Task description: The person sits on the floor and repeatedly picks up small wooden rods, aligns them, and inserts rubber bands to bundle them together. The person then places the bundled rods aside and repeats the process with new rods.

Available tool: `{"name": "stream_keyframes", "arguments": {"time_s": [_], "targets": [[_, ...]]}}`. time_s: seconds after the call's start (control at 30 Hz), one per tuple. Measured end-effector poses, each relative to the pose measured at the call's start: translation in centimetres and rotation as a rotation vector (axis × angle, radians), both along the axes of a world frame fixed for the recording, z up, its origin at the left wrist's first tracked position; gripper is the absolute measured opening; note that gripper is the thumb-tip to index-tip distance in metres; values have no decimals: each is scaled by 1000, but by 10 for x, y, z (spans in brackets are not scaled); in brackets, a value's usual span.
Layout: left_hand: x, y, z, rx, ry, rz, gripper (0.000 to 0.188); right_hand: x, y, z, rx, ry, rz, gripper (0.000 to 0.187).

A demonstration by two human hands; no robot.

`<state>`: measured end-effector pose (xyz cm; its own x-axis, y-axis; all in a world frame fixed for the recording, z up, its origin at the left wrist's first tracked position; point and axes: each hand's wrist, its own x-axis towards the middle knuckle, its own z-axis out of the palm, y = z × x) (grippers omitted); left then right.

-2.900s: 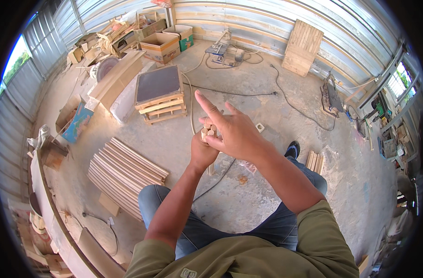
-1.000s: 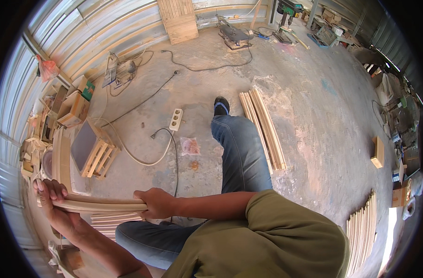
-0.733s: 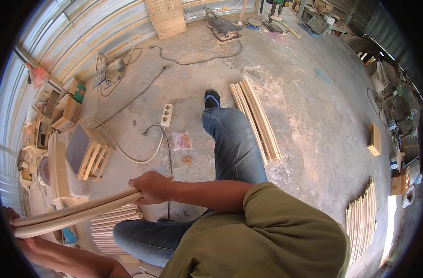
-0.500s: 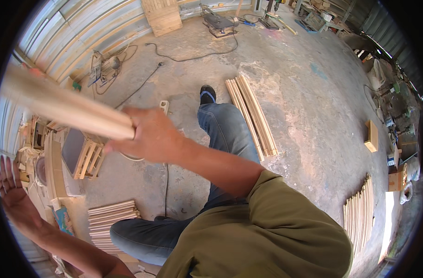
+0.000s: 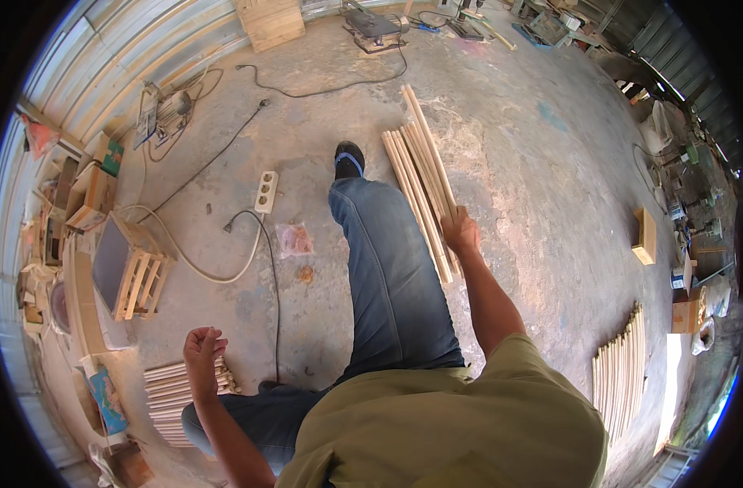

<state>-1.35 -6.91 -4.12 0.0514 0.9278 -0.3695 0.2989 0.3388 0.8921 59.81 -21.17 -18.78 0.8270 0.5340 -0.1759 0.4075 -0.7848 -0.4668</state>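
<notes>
My right hand (image 5: 463,231) is closed around the near end of pale, smooth wooden rods (image 5: 428,145); how many it grips is hard to tell. They slant along the right side of a floor bundle of similar rods (image 5: 410,189), their far ends reaching past it. On the left, my left hand (image 5: 202,351) is raised with its fingers curled in and nothing visible in them. Below and around that hand, another stack of rods (image 5: 166,398) lies on the floor, partly covered by my arm and bent leg.
A white power strip (image 5: 266,192) and dark cables lie left of my outstretched leg. Slatted wooden crate (image 5: 144,281) stands at left. More rods (image 5: 620,370) and a small wooden box (image 5: 645,236) are at right. Power tools (image 5: 373,28) sit at the back.
My right hand has swung the rods from the upper left across to the floor bundle at right. My left hand has come in from the left edge, its spread fingers now curled.
</notes>
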Motion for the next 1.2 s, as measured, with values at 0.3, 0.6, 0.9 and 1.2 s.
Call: {"name": "stream_keyframes", "arguments": {"time_s": [0.3,0.6,0.9,1.2], "targets": [[7,-5,-34,-152,153,-60,26,-1,-18,-106,-224,66,-40,55],[8,-7,-43,-60,189,-175,25,16,-2,-127,-445,-61,14,49],[7,-12,-37,67,406,-243,33,18,-30,-184,-507,-100,2,32],[5,-14,11,147,482,-237,33,15,-23,-172,-452,-68,-8,36]]}}
